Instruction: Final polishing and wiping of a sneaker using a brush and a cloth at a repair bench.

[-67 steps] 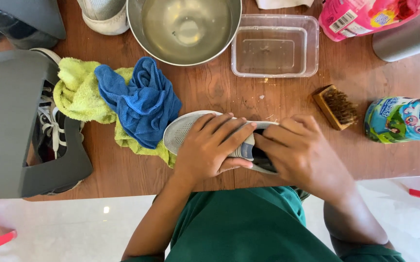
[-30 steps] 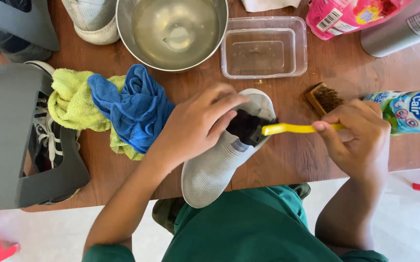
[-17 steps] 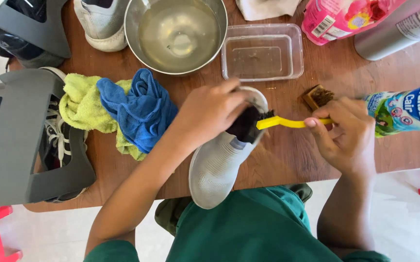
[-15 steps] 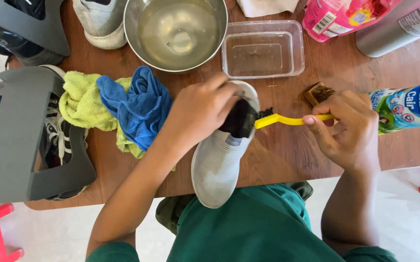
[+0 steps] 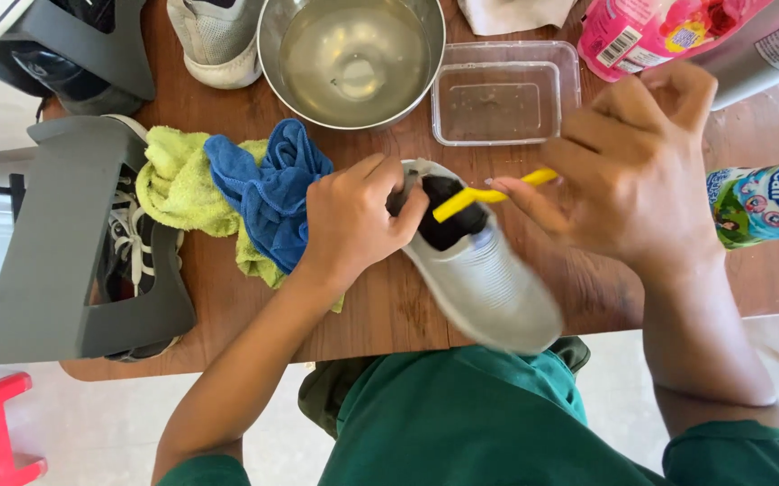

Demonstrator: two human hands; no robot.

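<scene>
Now the grey slip-on shoe [image 5: 488,283] on the brown wooden counter [image 5: 389,306] has swung its toe toward the person. The left hand [image 5: 353,220] fingers clamp its heel; the right hand [image 5: 632,171] has lifted, fingers pinching the thin yellow brush handle [image 5: 488,193].

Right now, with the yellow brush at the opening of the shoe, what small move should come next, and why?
Probably push the yellow brush deeper into the grey shoe. The right hand holds its handle, with the tip just at the dark opening, and the left hand grips the heel end, so the shoe looks steady.
</scene>
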